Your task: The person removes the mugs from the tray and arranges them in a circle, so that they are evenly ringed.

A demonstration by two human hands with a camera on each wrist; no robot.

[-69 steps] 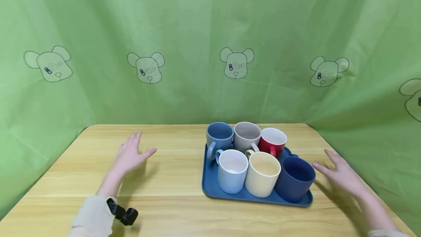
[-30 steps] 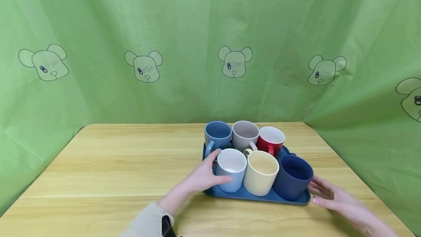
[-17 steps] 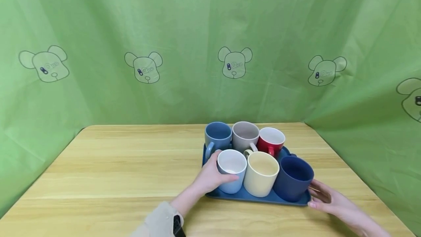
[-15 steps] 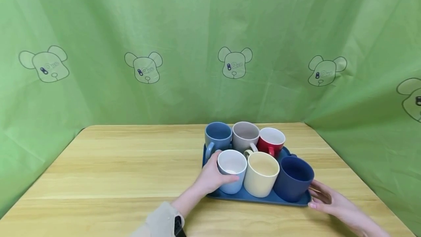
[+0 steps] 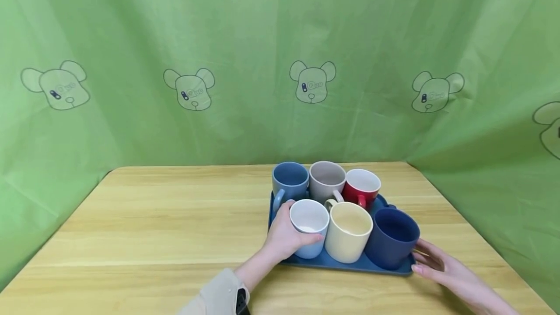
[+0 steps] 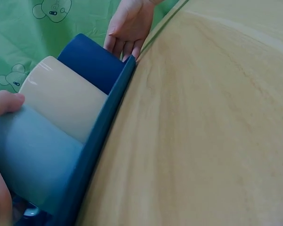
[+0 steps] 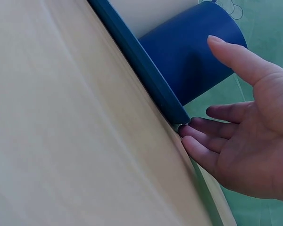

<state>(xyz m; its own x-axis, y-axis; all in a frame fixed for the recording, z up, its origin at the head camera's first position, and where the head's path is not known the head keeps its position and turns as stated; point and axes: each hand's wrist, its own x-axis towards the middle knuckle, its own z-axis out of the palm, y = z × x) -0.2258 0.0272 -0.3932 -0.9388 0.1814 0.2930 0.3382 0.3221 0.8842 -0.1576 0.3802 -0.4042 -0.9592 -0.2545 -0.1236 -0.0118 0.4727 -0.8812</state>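
Observation:
In the head view my left hand point(image 5: 283, 235) grips the light blue mug point(image 5: 311, 249), thumb across its near side. Its handle is hidden behind my hand. The mug stands on a blue tray point(image 5: 337, 263), beside a cream mug point(image 5: 346, 241) and a navy mug point(image 5: 388, 244) in the front row. At the tray's right end my right hand point(image 5: 446, 269) has its fingers loosely extended. In the right wrist view its fingertips point(image 7: 192, 141) are right at the tray's corner, low by the table, and its thumb points toward the navy mug.
A blue-grey mug point(image 5: 290, 181), a grey mug point(image 5: 321, 191) and a red mug with a white inside point(image 5: 356, 195) form the tray's back row. The tray lies on a wooden table point(image 5: 175, 218), right of its middle. Behind the table hangs a green curtain point(image 5: 245, 125).
Since the earliest frame, my left hand has come rightward from the table's left side and taken hold of the light blue mug. My right hand has come down to the tray's right corner.

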